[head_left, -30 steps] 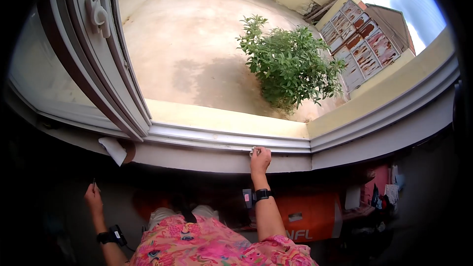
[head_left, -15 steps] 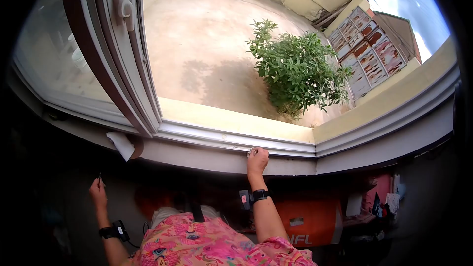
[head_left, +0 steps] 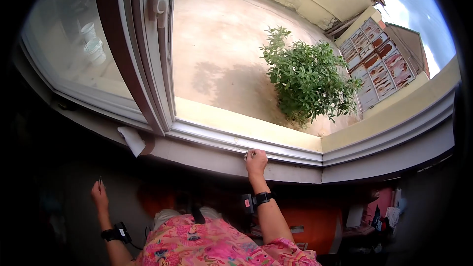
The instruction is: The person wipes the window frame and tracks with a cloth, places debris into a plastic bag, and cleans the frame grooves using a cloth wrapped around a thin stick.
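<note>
My right hand (head_left: 256,161) is at the window's lower track (head_left: 217,139), its fingers closed around a small whitish wad (head_left: 248,155), perhaps tissue. The wad is mostly hidden by the fingers and touches the inner edge of the white track. Low on the left, away from the sill, my left hand (head_left: 100,197) is closed around a thin dark stick-like tool (head_left: 100,182) that points upward. Its exact kind is too small to make out. A white paper roll (head_left: 132,140) lies on the sill between the two hands.
The sliding window sash (head_left: 148,59) with a white latch (head_left: 158,2) stands at the left. The sill (head_left: 197,155) meets a side ledge at the right corner. Outside are a leafy bush (head_left: 310,79) and a rusty gate (head_left: 379,64). White buckets (head_left: 94,50) show through the glass.
The view has shifted, so the window appears further right and lower. My right hand has moved slightly left along the track. My left hand stays about where it was, holding the tool.
</note>
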`<state>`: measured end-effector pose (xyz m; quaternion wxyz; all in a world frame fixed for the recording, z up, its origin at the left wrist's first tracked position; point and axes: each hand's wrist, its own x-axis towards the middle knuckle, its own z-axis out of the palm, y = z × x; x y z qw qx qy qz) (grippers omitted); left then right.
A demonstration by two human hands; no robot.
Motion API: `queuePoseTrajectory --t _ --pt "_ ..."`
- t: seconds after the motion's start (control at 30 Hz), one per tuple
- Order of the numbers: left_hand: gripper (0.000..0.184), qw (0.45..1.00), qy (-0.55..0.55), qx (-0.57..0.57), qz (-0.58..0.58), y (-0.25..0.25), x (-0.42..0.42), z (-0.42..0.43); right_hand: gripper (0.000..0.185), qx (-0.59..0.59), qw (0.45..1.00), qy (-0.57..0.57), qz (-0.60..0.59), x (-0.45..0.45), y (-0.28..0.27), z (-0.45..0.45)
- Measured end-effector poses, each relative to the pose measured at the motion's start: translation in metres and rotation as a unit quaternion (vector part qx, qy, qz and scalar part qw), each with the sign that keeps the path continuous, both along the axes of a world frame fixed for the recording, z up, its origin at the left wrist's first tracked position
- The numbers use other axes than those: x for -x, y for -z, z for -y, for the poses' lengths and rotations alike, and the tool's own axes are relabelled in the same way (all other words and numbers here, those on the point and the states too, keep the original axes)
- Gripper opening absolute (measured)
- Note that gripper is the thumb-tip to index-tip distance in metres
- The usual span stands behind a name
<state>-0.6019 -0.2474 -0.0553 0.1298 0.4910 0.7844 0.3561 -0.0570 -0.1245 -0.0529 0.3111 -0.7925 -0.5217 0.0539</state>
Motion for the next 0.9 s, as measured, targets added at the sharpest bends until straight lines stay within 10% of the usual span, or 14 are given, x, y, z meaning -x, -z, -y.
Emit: queuePoseTrajectory --t 0.9 --pt "0.023 0.999 -0.038 0.017 0.017 -0.006 0.008 0.021 0.015 0.130 0.987 -0.096 -0.009 0.047 0.002 -0.043"
